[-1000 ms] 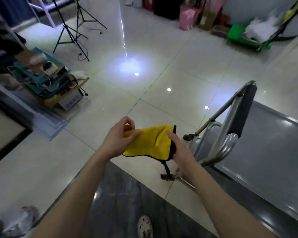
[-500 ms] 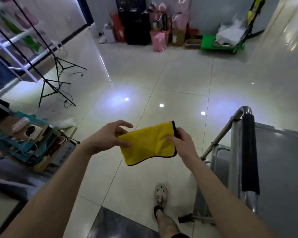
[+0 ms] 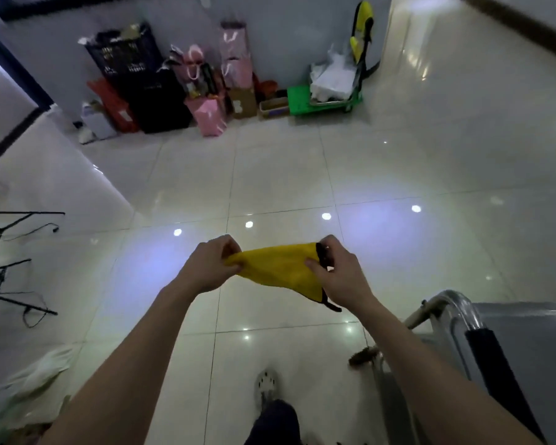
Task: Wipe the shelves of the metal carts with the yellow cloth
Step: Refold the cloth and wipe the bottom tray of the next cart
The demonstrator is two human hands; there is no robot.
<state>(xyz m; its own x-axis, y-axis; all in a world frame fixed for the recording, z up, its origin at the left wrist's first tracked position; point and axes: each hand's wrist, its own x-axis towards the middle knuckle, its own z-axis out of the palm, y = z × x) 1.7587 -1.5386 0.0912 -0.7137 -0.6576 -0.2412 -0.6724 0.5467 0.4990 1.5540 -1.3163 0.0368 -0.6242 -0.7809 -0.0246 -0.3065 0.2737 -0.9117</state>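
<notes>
Yellow cloth (image 3: 278,268) is held stretched above the floor (image 3: 398,187), pinched at either end by the left hand (image 3: 207,268) and right hand (image 3: 341,274); the cart (image 3: 527,332) stands at the lower right.

Counted: two hands, left hand (image 3: 211,268) and right hand (image 3: 341,274); one yellow cloth (image 3: 278,268); one metal cart (image 3: 533,342); one green trolley (image 3: 321,102); one black crate (image 3: 126,53); one shoe (image 3: 267,385).
</notes>
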